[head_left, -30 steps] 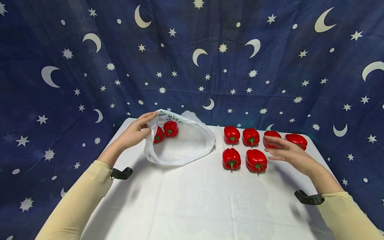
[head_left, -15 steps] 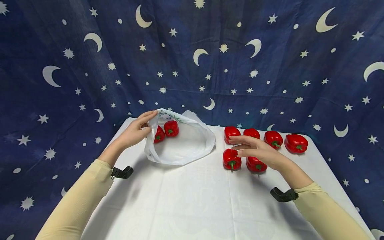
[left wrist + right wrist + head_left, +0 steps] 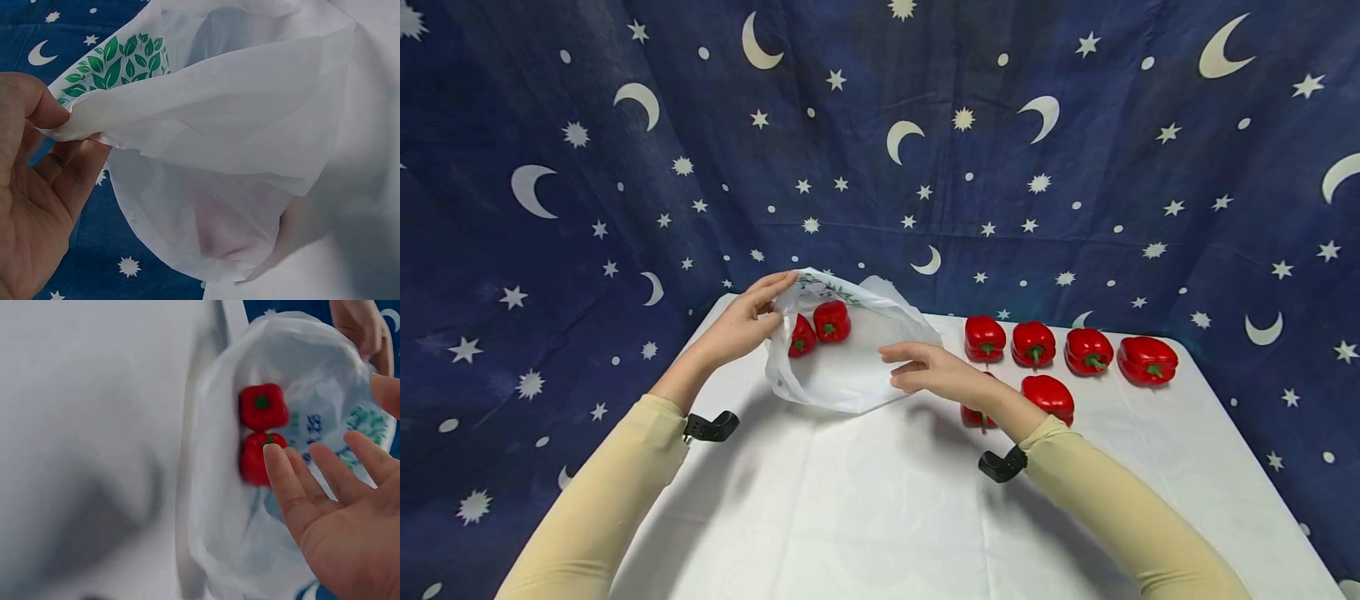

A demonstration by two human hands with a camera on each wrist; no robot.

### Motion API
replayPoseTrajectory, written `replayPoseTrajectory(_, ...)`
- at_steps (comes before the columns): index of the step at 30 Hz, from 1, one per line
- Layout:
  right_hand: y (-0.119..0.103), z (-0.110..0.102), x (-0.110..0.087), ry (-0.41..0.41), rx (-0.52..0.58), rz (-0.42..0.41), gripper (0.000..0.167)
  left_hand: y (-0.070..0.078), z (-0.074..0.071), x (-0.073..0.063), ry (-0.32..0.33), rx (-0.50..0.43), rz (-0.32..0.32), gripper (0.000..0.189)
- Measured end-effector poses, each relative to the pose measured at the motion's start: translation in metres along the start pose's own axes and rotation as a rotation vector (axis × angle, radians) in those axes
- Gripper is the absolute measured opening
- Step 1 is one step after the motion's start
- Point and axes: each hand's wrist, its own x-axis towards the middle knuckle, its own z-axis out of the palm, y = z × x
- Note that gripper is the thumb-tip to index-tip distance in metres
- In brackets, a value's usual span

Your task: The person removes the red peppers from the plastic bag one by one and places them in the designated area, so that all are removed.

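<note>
A white plastic bag (image 3: 842,387) with a green leaf print lies with its mouth spread. Two red bell peppers rest inside, one pepper (image 3: 832,322) beside the other (image 3: 802,336). My left hand (image 3: 737,329) pinches the bag's rim between thumb and fingers, as the left wrist view also shows (image 3: 37,169). Over the right side of the bag's mouth hovers my right hand (image 3: 943,375). Its fingers are extended and spread in the right wrist view, with nothing held. Part of one pepper (image 3: 976,417) on the table is hidden behind my right wrist.
Right of the bag, more red bell peppers stand on the white-covered table (image 3: 880,500): a back row with a pepper (image 3: 1088,352) near its middle, and a front pair including another pepper (image 3: 1049,397). A dark blue curtain (image 3: 865,108) with moons and stars hangs behind.
My right hand has swept left, from beside the right-hand peppers, across them, to the bag's mouth. The left hand keeps its pinch on the rim, and the peppers stay in place.
</note>
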Motion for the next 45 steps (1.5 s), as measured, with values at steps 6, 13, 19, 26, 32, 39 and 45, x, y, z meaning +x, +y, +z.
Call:
replayPoseTrajectory(6,0.008,0.023,0.042,0.035,0.044,0.024,0.059,-0.017,0.000,0.008,0.008,-0.007,0.005,0.065)
replayPoseTrajectory(13,0.017,0.037,0.081,0.153,0.097,0.072,0.063,-0.036,-0.002,0.015,0.014,-0.015,0.047,0.066)
replayPoseTrajectory(19,0.023,0.042,0.111,0.277,0.162,0.104,0.063,-0.037,-0.006,0.016,0.021,-0.018,0.057,0.067)
replayPoseTrajectory(26,0.030,0.041,0.137,0.418,0.238,0.109,0.063,-0.027,-0.004,0.020,0.014,-0.021,0.029,0.063)
replayPoseTrajectory(32,0.032,0.039,0.150,0.486,0.328,0.140,0.066,0.000,-0.009,0.014,-0.003,-0.040,-0.002,0.063)
replayPoseTrajectory(39,0.033,0.038,0.161,0.488,0.364,0.155,0.070,0.008,-0.013,0.010,-0.021,-0.036,-0.034,0.064)
replayPoseTrajectory(45,0.034,0.038,0.169,0.471,0.368,0.166,0.073,-0.010,-0.016,0.014,-0.020,-0.017,-0.054,0.065)
